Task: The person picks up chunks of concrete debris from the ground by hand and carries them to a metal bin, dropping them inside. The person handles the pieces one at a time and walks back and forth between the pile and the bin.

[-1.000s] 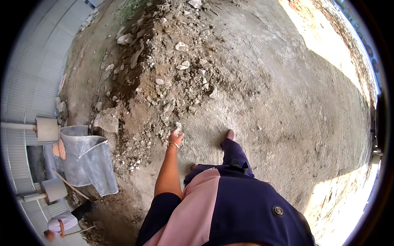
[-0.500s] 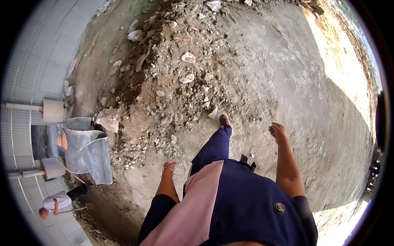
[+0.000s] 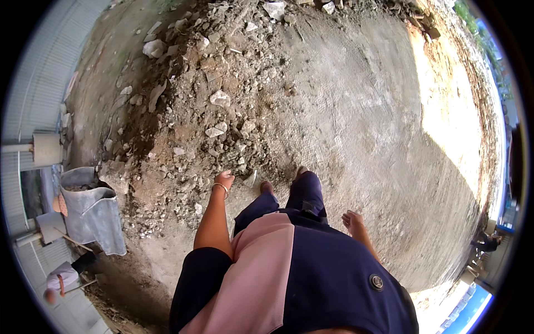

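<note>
My left hand (image 3: 225,179), with a bangle (image 3: 221,190) at its wrist, hangs in the air over the edge of the rubble (image 3: 222,139). Its fingers are loosely bent and nothing shows in them. Lower and off to the right, my right hand (image 3: 352,221) hangs beside my hip above bare ground. Its fingers are slightly apart, holding nothing. Between the hands my two feet show, the left shoe (image 3: 267,187) close to a pale flat stone (image 3: 251,178) and the right shoe (image 3: 301,170) a little farther forward.
Broken stones lie heaped ahead and to the left. A grey sheet-like container (image 3: 94,209) stands at the left by a corrugated wall (image 3: 33,100); a person (image 3: 62,276) with a long-handled tool is nearby. Another person (image 3: 487,243) shows far right. Rough grey ground (image 3: 378,128) stretches rightward.
My left hand has swung forward and my right hand back toward my hip. Both shoes now show, where one did before. The rubble and grey container have shifted left in view.
</note>
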The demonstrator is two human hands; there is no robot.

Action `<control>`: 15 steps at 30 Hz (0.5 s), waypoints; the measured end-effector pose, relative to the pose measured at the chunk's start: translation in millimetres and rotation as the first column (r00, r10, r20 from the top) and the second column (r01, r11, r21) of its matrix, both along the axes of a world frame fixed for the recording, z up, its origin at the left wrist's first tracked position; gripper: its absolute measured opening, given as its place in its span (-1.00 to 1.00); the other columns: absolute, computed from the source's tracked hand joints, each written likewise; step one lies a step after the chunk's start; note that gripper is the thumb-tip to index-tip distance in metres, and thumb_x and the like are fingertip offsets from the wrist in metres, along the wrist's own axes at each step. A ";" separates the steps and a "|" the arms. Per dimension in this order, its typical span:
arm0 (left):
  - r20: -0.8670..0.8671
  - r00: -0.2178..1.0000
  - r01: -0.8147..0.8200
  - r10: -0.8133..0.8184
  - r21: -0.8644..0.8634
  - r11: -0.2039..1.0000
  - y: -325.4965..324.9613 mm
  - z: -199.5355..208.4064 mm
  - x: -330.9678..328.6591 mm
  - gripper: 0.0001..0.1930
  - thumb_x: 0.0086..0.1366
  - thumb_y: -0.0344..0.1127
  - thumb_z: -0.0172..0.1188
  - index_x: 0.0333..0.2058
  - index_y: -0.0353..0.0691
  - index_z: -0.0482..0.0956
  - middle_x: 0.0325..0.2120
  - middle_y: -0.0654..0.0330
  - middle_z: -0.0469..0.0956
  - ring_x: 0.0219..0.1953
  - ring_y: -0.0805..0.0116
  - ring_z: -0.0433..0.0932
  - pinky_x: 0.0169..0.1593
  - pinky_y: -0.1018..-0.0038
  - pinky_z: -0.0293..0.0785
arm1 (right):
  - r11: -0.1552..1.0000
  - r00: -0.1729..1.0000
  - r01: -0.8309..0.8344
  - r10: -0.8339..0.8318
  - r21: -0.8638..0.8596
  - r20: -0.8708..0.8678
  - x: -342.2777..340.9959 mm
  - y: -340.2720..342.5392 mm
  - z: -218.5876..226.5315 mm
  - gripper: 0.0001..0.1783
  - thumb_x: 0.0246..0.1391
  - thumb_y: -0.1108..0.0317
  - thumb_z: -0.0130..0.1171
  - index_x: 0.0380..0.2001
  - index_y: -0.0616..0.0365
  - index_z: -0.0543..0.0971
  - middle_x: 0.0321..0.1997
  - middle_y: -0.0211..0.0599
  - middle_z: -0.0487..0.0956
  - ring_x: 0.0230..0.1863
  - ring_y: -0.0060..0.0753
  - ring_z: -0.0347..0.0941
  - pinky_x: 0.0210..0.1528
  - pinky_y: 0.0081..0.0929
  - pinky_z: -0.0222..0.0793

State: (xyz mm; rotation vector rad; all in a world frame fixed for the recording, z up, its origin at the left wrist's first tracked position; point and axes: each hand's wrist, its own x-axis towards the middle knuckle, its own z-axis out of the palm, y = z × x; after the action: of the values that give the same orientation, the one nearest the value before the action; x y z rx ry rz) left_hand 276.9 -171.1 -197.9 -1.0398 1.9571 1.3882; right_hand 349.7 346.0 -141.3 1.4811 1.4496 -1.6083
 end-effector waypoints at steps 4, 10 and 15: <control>-0.274 0.960 -0.040 0.052 0.050 0.998 49.0 22.1 -117.4 -0.59 -0.05 -0.36 0.05 -0.16 -0.31 0.27 -0.26 0.03 0.37 -0.22 0.30 0.36 -0.19 0.52 0.28 | -0.071 -0.046 -0.994 0.962 0.083 0.270 -1.5 80.5 -65.0 -0.76 -0.14 0.37 -0.10 -0.34 0.21 0.36 -0.42 -0.11 0.42 -0.37 -0.26 0.37 -0.44 -0.41 0.29; -0.277 0.915 -0.291 0.293 0.047 0.956 60.1 2.3 -139.7 -0.59 -0.07 -0.34 0.07 -0.19 -0.34 0.30 -0.28 0.03 0.38 -0.21 0.32 0.36 -0.17 0.51 0.27 | 0.994 0.992 -0.074 0.066 0.076 0.104 -231.6 100.9 -45.4 -0.82 -0.17 0.40 -0.05 -0.40 0.14 0.36 -0.49 -0.24 0.43 -0.46 -0.37 0.39 -0.55 -0.57 0.28; 0.084 0.923 -0.370 0.375 -0.067 0.926 87.6 -7.0 -111.4 -0.70 -0.04 -0.35 0.03 -0.25 -0.22 0.39 -0.39 0.16 0.45 -0.33 0.37 0.41 -0.27 0.54 0.31 | 0.916 0.896 -0.363 0.394 0.171 -0.205 -475.2 75.2 16.7 -0.70 -0.13 0.35 -0.10 -0.23 0.11 0.32 -0.41 -0.33 0.44 -0.44 -0.50 0.38 -0.51 -0.62 0.24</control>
State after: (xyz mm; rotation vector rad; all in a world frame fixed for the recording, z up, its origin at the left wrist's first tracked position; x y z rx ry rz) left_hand 165.4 -83.5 -205.0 -1.5369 1.7933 1.4551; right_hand -125.5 421.1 -124.7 1.0056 1.8735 -1.5016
